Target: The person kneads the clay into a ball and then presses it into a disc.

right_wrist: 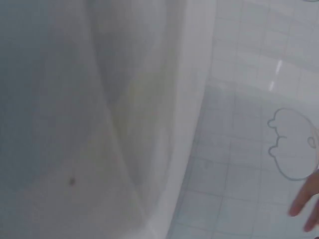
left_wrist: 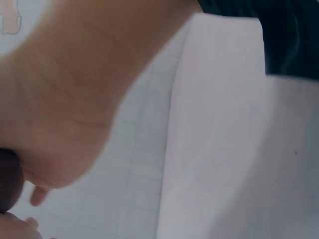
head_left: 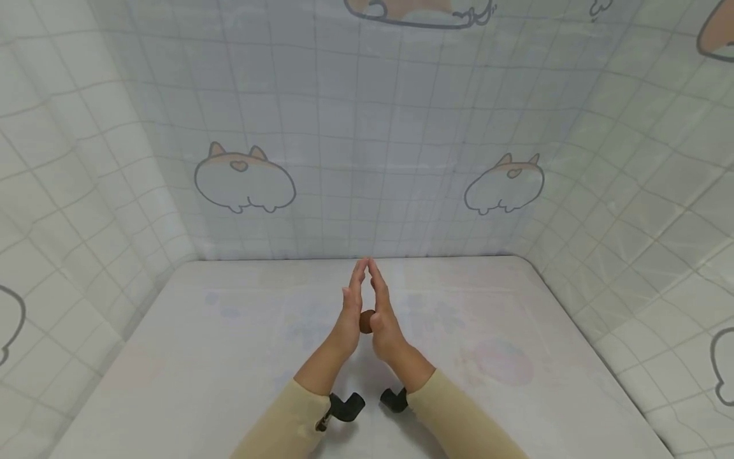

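Between the two palms sits a small brown ball [head_left: 366, 322], round and dark, partly covered by the hands. My left hand [head_left: 351, 319] presses on it from the left with fingers straight and pointing away. From the right, my right hand [head_left: 385, 322] meets it the same way, and the fingertips of both hands come together at the top like a tent. In the left wrist view the ball [left_wrist: 9, 184] shows at the left edge, below the heel of my left hand [left_wrist: 65, 129]. Only a few fingers [right_wrist: 303, 199] appear at the lower right of the right wrist view.
A white table [head_left: 229, 370] with faint pastel prints lies under the hands. Behind it hangs a gridded curtain [head_left: 378, 127] with cartoon animal drawings, and similar curtains flank both sides. Dark camera mounts [head_left: 346, 408] sit at the wrists, by the cream sleeves [head_left: 287, 421].
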Tool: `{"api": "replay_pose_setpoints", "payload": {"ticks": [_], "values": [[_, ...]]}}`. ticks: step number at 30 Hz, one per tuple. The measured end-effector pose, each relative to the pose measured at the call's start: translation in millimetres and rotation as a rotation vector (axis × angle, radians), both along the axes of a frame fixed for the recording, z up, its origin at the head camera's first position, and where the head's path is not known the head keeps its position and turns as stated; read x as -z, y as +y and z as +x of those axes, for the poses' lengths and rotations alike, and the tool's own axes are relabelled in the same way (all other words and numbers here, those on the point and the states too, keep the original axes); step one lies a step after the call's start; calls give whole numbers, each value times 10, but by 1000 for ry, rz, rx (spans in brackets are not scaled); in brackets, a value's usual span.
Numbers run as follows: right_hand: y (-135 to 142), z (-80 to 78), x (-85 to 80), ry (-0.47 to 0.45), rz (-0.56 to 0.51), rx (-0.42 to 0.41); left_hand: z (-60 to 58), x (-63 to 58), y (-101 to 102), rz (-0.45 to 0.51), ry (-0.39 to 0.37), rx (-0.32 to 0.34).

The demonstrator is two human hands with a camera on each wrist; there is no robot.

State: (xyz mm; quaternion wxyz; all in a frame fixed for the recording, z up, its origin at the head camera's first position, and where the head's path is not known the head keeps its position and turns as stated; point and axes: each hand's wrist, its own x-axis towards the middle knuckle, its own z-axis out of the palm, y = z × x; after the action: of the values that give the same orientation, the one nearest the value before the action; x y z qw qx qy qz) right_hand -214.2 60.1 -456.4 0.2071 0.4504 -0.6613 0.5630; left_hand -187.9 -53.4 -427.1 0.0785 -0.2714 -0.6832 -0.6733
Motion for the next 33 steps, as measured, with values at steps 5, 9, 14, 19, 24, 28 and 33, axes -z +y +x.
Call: {"api": "replay_pose_setpoints", "payload": {"ticks": [5, 9, 14, 19, 24, 28, 33], "values": [[-31, 68, -35, 53, -5, -10, -46, 50, -1, 3, -18, -43], [-47, 123, -84, 57, -5, 13, -73, 98, -11, 17, -42, -58], [-35, 152, -196, 17, -12, 83, -78, 181, -5, -21, -99, -50], [2, 87, -286, -23, -16, 121, -28, 203, 29, -46, -149, -17], [51, -4, -309, -59, -4, 143, 11, 200, 60, -20, -137, 47], [90, -69, -291, -83, 17, 128, 22, 200, 64, 37, -122, 126], [136, -139, -253, -156, 50, 101, 37, 196, 59, 121, -90, 201]]}}
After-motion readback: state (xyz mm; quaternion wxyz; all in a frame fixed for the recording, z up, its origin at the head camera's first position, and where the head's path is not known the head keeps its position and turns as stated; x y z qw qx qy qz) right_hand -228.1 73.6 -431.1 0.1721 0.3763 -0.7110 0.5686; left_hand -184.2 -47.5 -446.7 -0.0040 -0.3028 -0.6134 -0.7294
